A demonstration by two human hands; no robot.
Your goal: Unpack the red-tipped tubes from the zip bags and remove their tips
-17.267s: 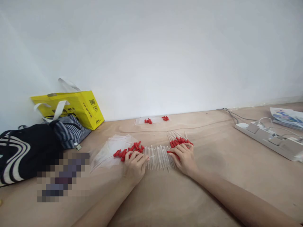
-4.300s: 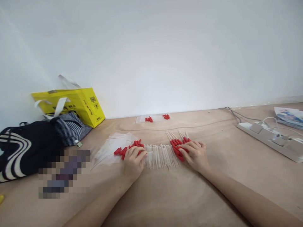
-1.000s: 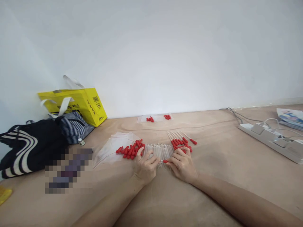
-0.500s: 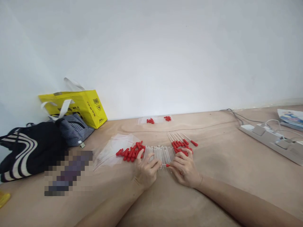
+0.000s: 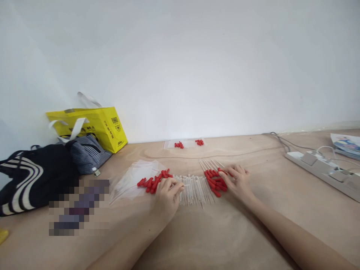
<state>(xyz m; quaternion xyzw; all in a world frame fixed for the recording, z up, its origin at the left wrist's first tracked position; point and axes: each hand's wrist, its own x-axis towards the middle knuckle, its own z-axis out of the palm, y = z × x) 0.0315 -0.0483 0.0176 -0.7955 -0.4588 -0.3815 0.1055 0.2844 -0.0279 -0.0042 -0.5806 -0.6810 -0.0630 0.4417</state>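
My left hand (image 5: pixel 168 193) is closed in a pinch, a thin clear tube (image 5: pixel 186 185) showing at its fingertips. It rests between a heap of red rubber bulbs (image 5: pixel 148 183) and a layer of loose clear tubes (image 5: pixel 194 190). Further right, my right hand (image 5: pixel 237 180) has its fingers closed around the red bulb end of a dropper (image 5: pixel 221 170). That dropper lies beside a row of droppers (image 5: pixel 208 173) with their thin tubes pointing toward the wall. Loose-looking red bulbs (image 5: pixel 216 186) lie just below this row; my right fingers partly cover the row's right end.
Clear plastic bags (image 5: pixel 132 180) lie left of the bulbs. Near the wall is a packed clear bag (image 5: pixel 187 144) with red bulbs. A yellow bag (image 5: pixel 112 127), striped bag (image 5: pixel 88 153) and black bag (image 5: pixel 53 172) stand left. At right lies a white power strip (image 5: pixel 323 174) with cables.
My right hand has moved right and away from me, from the tube layer to the dropper row. My left hand has parted from it, shifting slightly left, with a tube at its fingertips.
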